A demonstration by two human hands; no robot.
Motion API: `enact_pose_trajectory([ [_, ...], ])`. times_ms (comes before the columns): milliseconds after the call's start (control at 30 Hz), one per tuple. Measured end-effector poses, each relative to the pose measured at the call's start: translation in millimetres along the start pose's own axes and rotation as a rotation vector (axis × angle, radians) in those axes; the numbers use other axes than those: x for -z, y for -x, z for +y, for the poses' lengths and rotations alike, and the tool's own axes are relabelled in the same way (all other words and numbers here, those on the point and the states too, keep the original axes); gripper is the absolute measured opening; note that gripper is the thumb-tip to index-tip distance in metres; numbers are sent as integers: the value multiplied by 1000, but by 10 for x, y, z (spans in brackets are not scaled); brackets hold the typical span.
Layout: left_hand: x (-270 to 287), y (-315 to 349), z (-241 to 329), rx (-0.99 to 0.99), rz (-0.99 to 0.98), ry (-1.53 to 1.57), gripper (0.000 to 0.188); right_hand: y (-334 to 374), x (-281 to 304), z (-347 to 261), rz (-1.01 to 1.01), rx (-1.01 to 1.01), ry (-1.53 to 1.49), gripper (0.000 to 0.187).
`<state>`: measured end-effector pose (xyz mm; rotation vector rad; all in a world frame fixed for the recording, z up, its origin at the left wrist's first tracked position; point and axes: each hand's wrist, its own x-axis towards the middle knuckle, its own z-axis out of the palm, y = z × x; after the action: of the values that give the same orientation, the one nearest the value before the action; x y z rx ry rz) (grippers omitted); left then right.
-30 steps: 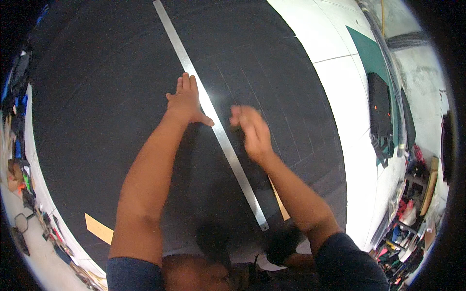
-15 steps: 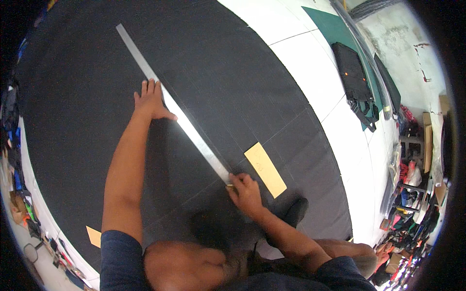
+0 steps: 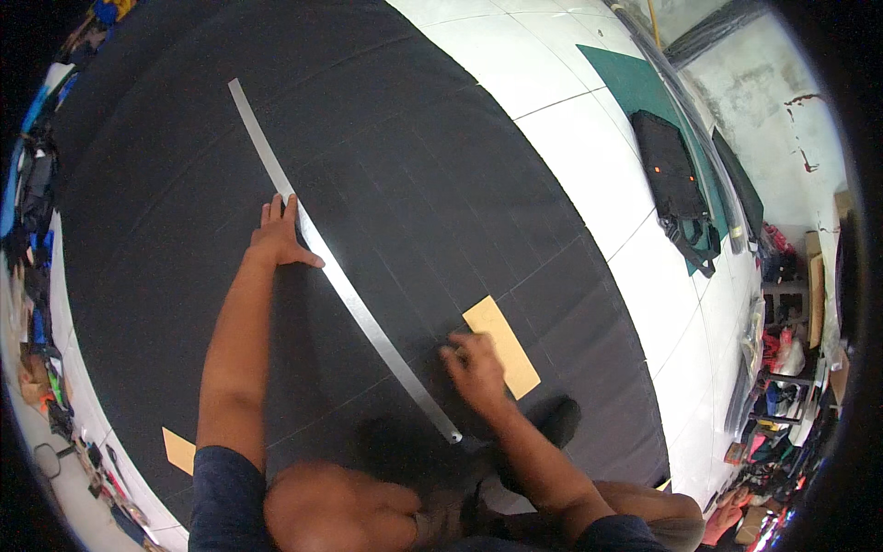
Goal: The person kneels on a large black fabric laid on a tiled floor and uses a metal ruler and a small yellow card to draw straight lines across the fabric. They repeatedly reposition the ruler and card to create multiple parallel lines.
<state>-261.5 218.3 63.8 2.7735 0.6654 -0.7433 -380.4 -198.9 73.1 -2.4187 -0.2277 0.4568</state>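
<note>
A long silver metal ruler (image 3: pixel 354 299) lies slantwise on a wide black fabric sheet (image 3: pixel 147 258), its near end with a small hole uncovered. My left hand (image 3: pixel 279 237) presses along the ruler's left edge, fingers spread and thumb apart. To the right of the ruler, my right hand (image 3: pixel 476 370) hovers over the fabric with curled fingers, blurred; whatever they pinch, if anything, is too small to make out. Just beyond it is a tan rectangular card (image 3: pixel 504 348), partly beside my knuckles. Thin pale lines run across the fabric around the ruler.
Another tan card piece (image 3: pixel 178 451) lies at the lower left. White floor tiles (image 3: pixel 635 294) border the fabric on the right, where a black bag (image 3: pixel 667 166) rests on a green sheet (image 3: pixel 612 69). Clutter crowds both outer sides. My bent legs (image 3: pixel 340 506) are at the near edge.
My right hand has come off the ruler's near part and shifted right, uncovering the ruler's end. Ruler and left hand appear lower in the picture, partly because the view shifted.
</note>
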Motion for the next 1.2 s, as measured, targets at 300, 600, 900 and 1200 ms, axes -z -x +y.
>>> enact_pose_trajectory([
  [300,76,-6,110,-33,21,14,143,-610,461,439,184,-117,267,65],
  [600,-160,-46,2,26,165,38,98,-551,363,338,140,-235,238,64],
  [900,-283,50,36,-40,327,1,77,-549,406,175,81,-222,-158,45],
  [1200,-790,-143,-137,-135,752,159,63,-1250,257,-568,67,-38,-275,34],
])
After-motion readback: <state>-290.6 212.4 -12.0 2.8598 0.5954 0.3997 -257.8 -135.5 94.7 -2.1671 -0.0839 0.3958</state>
